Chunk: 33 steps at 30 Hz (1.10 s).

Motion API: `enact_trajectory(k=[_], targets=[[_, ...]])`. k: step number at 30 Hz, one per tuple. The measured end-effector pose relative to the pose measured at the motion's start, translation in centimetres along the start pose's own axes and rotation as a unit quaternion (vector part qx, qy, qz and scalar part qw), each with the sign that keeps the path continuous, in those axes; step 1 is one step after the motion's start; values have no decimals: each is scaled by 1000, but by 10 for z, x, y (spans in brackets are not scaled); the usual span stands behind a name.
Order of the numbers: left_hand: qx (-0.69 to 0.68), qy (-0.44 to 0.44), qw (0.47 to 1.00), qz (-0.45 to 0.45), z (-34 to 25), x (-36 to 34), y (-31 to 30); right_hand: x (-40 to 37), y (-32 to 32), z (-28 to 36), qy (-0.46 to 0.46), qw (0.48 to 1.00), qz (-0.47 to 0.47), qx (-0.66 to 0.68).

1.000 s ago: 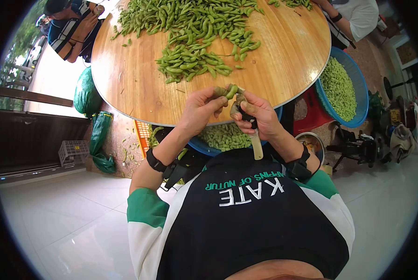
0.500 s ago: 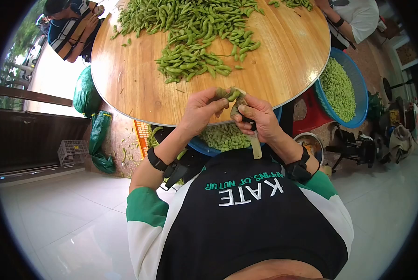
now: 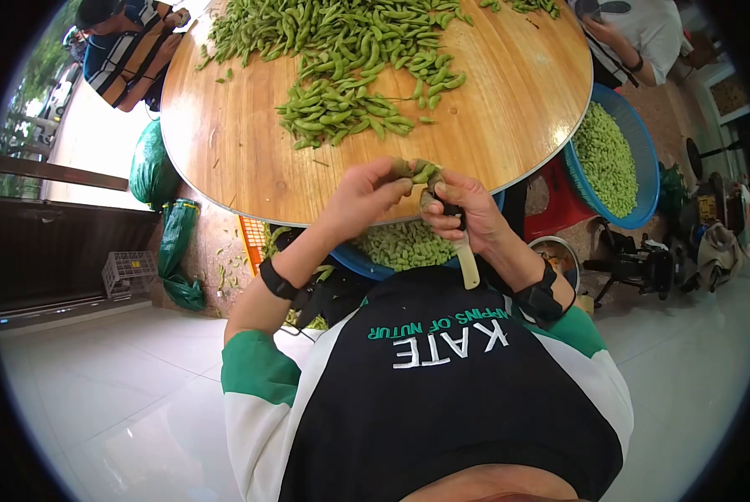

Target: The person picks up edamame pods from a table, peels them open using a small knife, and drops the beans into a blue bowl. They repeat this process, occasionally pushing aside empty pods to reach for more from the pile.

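My left hand (image 3: 368,197) is closed in a pinch on a green soybean pod (image 3: 426,173), held just over the near edge of the round wooden table (image 3: 241,159). Against the pod's other end are the thumb and fingertips of my right hand (image 3: 475,213). That hand is also wrapped round a slim tool (image 3: 469,266); its pale, flat end points down toward my shirt, and the rest is dark and mostly hidden in the palm. Dark coverings sit on some fingertips. Below my hands, shelled soybeans (image 3: 402,244) fill a blue basin (image 3: 351,259) partly under the table.
A large heap of soybean pods (image 3: 333,50) covers the table's far middle. At right, a blue basket (image 3: 649,171) of shelled beans stands over a red stool (image 3: 559,205). Other people sit at far left and far right. Green sacks (image 3: 153,167) and an orange crate (image 3: 254,247) are at left.
My right hand has shifted slightly, and the tool's pale end has swung a little to the right. Both hands stay at the pod. The person at right has moved an arm.
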<state>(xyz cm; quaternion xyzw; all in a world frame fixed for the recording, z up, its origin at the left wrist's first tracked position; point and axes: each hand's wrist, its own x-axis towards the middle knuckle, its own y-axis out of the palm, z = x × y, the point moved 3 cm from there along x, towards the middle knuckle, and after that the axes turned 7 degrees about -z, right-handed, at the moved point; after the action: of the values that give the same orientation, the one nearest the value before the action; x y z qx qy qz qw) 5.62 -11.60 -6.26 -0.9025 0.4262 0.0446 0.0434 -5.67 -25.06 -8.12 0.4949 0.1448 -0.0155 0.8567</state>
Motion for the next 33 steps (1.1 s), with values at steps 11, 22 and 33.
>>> enact_trajectory(k=[11,22,33], targets=[[231,169,957,-45,-23,-15,6,-2,6,-7,1,1000,24,16],[-141,-47,988,35,-6,-20,17,-28,12,3,-181,894,-43,-407],[-186,-24,982,3,9,-32,35,-32,0,-11,-332,775,28,-537]])
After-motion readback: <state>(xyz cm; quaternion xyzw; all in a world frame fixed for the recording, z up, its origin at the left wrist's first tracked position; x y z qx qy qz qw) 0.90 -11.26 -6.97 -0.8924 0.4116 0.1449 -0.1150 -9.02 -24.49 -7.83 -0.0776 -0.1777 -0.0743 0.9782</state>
